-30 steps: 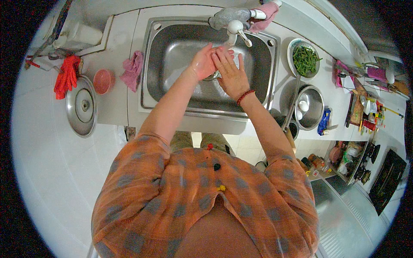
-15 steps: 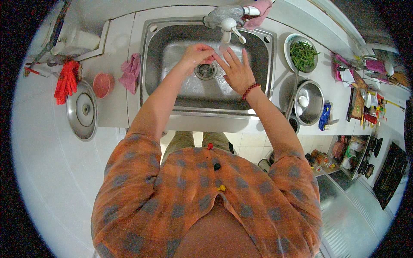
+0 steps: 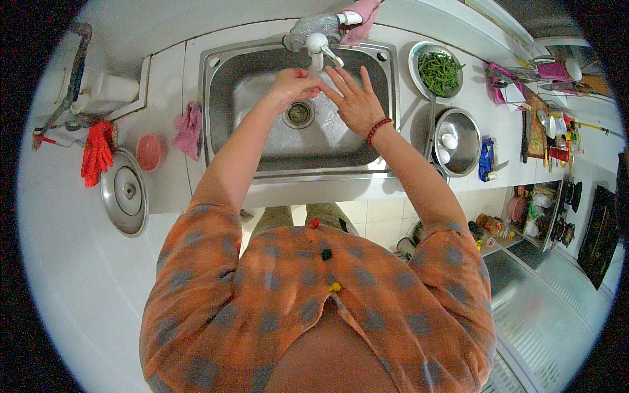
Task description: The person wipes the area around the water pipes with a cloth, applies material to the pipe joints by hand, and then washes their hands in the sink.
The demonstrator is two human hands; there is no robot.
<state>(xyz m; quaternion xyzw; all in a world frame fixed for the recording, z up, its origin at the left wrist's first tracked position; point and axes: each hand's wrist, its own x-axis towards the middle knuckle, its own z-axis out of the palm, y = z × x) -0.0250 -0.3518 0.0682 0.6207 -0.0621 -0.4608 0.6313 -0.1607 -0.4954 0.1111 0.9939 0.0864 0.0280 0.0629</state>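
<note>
Both hands are over a steel sink, just in front of a white tap. My left hand is closed, its fingertips meeting the tip of my right thumb. Whether anything lies between those fingers is hidden. My right hand is open, back up, with its fingers spread toward the tap. A red bead bracelet circles the right wrist. Below the hands, the drain shows in the sink floor, and the metal around it glistens with water.
Right of the sink stand a bowl of green beans and a steel bowl with white eggs. On the left are a pink cloth, a pink bowl, a pot lid and red gloves.
The view has shifted, so the sink and counter sit further left in it. My hands keep nearly the same pose, left fingers against the right thumb, right fingers spread.
</note>
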